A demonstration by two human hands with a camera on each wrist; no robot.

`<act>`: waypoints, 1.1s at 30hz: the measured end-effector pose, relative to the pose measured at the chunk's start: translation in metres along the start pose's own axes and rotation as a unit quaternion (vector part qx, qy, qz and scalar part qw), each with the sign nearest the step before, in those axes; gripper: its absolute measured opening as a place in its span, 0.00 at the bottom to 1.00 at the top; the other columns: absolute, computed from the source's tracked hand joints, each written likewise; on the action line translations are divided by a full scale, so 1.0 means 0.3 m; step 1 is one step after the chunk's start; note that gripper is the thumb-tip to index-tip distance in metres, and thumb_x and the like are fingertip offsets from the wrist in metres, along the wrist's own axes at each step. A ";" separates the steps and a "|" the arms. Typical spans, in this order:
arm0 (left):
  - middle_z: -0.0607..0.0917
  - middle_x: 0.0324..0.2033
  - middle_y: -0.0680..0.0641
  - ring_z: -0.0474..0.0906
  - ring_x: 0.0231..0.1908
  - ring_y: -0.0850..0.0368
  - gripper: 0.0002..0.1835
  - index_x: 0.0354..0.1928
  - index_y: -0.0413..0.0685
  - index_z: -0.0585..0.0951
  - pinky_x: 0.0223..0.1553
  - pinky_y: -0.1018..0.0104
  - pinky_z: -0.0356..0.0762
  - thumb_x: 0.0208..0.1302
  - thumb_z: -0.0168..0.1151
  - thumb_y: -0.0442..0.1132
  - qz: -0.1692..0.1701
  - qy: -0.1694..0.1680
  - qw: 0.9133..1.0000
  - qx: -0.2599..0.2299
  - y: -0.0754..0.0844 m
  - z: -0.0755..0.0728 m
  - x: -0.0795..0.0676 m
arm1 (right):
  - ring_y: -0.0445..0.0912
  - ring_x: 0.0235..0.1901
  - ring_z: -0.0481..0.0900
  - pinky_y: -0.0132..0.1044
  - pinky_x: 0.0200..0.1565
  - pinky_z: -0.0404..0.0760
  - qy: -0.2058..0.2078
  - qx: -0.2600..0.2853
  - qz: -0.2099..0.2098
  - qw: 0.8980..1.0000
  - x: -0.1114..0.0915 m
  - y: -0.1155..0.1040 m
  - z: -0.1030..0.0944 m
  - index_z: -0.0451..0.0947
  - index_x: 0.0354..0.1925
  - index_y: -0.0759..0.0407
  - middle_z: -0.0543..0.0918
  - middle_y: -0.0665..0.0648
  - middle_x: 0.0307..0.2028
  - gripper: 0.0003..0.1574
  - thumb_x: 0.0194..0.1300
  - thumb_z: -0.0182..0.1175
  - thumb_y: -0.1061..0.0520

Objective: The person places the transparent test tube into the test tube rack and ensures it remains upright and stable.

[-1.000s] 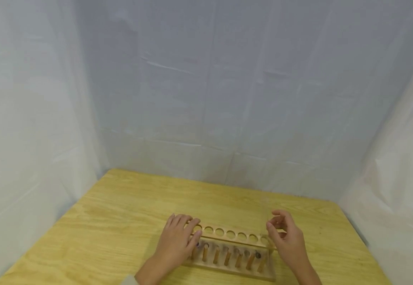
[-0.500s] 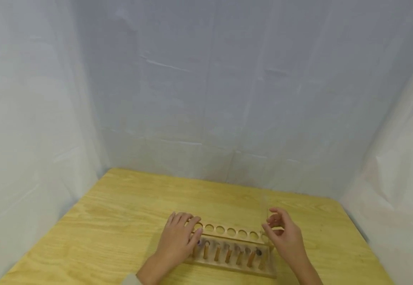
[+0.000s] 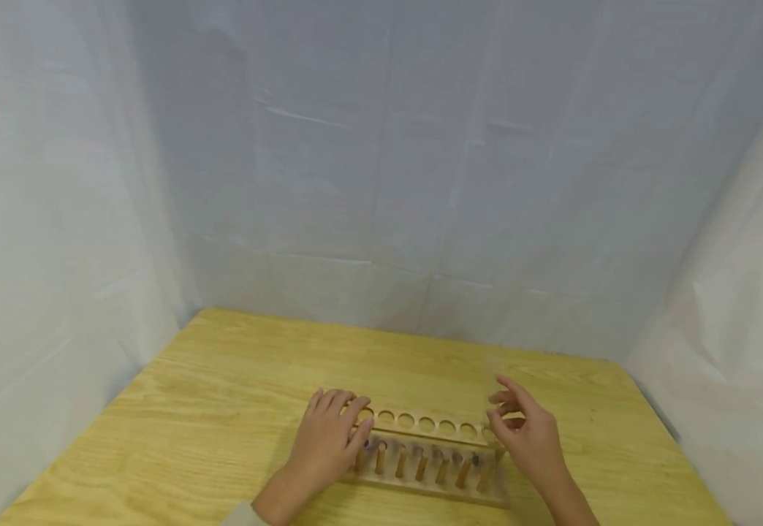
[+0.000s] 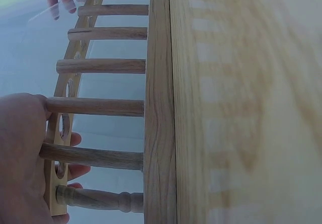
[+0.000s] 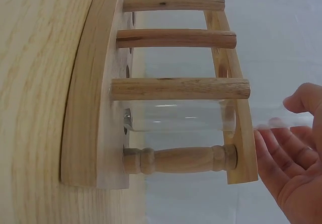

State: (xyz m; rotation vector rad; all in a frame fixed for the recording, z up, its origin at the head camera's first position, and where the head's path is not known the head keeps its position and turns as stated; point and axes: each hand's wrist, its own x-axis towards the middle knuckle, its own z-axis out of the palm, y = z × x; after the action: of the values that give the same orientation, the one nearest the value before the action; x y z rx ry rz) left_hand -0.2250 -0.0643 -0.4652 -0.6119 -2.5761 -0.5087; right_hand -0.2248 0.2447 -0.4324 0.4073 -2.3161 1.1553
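A wooden test tube rack (image 3: 430,491) stands upright on the table, with a row of round holes along its top bar and a row of wooden pegs. My left hand (image 3: 325,438) grips the left end of the top bar; in the left wrist view its fingers reach behind the bar. A clear glass test tube (image 5: 181,116) stands in the end hole at the rack's right, its rounded bottom at the base board. Above the bar, my right hand (image 3: 531,435) holds the tube's upper part lightly between thumb and fingers, as the right wrist view shows.
The rack sits on a yellow wood-grain table (image 3: 256,380). White plastic sheeting (image 3: 329,183) hangs behind the table and along both sides. A turned wooden post (image 5: 181,160) joins the rack's base and bar just beside the tube.
My right index finger has lifted and straightened a little near the tube. The left hand keeps its hold on the rack; the whole scene shifts slightly upward in the head view.
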 end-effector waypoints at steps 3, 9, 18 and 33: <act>0.80 0.48 0.47 0.74 0.54 0.46 0.17 0.53 0.49 0.80 0.63 0.39 0.62 0.73 0.52 0.50 -0.001 0.002 1.000 0.005 0.000 -0.001 -0.001 | 0.35 0.32 0.79 0.31 0.30 0.83 0.004 0.012 -0.011 1.000 0.001 0.000 -0.001 0.75 0.56 0.63 0.83 0.56 0.37 0.29 0.55 0.66 0.72; 0.80 0.48 0.47 0.74 0.54 0.46 0.17 0.53 0.49 0.80 0.63 0.38 0.62 0.73 0.52 0.50 -0.001 -0.001 1.000 0.002 0.001 -0.006 -0.002 | 0.35 0.31 0.78 0.31 0.28 0.83 0.003 0.030 -0.022 0.999 0.001 -0.002 -0.008 0.74 0.51 0.62 0.81 0.55 0.35 0.26 0.54 0.67 0.73; 0.80 0.48 0.46 0.74 0.54 0.46 0.17 0.53 0.49 0.80 0.62 0.39 0.63 0.73 0.51 0.50 0.002 0.002 1.000 0.004 -0.003 -0.001 -0.006 | 0.37 0.30 0.78 0.33 0.26 0.82 -0.035 0.033 -0.006 0.999 -0.006 -0.035 -0.028 0.69 0.41 0.62 0.77 0.52 0.32 0.20 0.54 0.65 0.75; 0.80 0.48 0.47 0.74 0.54 0.46 0.18 0.53 0.50 0.80 0.63 0.39 0.63 0.73 0.50 0.51 0.005 0.005 1.000 0.009 -0.002 0.001 0.002 | 0.36 0.34 0.79 0.34 0.28 0.83 -0.047 0.045 0.003 0.998 -0.005 -0.009 -0.021 0.70 0.44 0.61 0.77 0.51 0.32 0.19 0.57 0.65 0.72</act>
State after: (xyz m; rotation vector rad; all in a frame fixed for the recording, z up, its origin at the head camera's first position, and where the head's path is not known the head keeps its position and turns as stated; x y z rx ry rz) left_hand -0.2258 -0.0646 -0.4653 -0.6150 -2.5634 -0.4836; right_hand -0.2204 0.2481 -0.4282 0.4974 -2.3531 1.2719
